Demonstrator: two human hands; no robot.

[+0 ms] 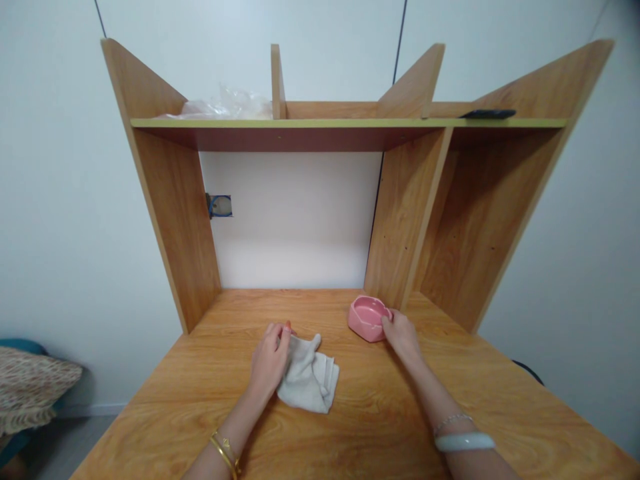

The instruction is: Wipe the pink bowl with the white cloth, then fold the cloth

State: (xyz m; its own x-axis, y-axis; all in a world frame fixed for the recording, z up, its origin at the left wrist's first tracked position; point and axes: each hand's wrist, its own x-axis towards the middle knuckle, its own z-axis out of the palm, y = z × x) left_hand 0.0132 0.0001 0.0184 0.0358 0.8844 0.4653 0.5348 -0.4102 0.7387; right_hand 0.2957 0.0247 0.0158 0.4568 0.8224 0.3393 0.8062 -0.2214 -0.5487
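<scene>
The pink ashtray (369, 317) sits on the wooden counter (380, 413) near the hutch divider, with the right hand (400, 333) and its grip closed on the near rim. The left hand (270, 360) pinches a crumpled white cloth (309, 377) lying just left of it.

I can read no text, label, brand or number anywhere here. The cloth (307, 377) under my left hand (270, 360) is plain, the pink dish (369, 317) at my right hand (401, 335) bears no mark, and the desk (380, 413) shows only wood grain.
</scene>
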